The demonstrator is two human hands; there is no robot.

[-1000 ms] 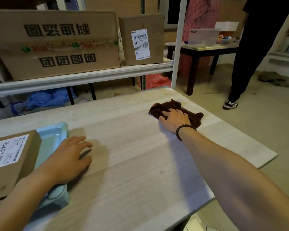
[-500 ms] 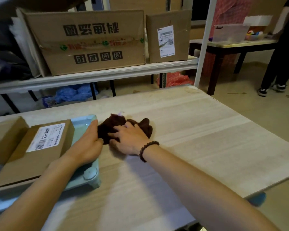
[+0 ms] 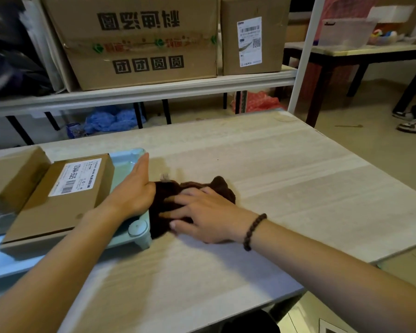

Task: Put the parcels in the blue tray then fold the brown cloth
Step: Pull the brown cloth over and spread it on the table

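Scanning from the table's (image 3: 286,193) left edge: two cardboard parcels, a plain one (image 3: 11,175) and a labelled one (image 3: 65,198), lying on the blue tray (image 3: 130,156), so that half of the task judged done; next, left hand (image 3: 132,192) edge-on along the tray's right rim, fingers straight and pressed together, heel of the palm touching the brown cloth (image 3: 165,194); cloth bunched in a lump on the tabletop just right of the tray, butted against the tray's near right corner, long axis running roughly near-left to far-right; right hand (image 3: 207,217) laid palm-down on the lump, fingers (image 3: 175,200) spread and pointing left toward the tray, pressing rather than pinching; beaded bracelet (image 3: 252,233) on that wrist. Both hands in contact, left at the cloth's left end, right over its middle; probably calls for spreading the cloth flat toward the table's middle, away from the tray, before any fold; some risk of a corner catching under the tray's foot.
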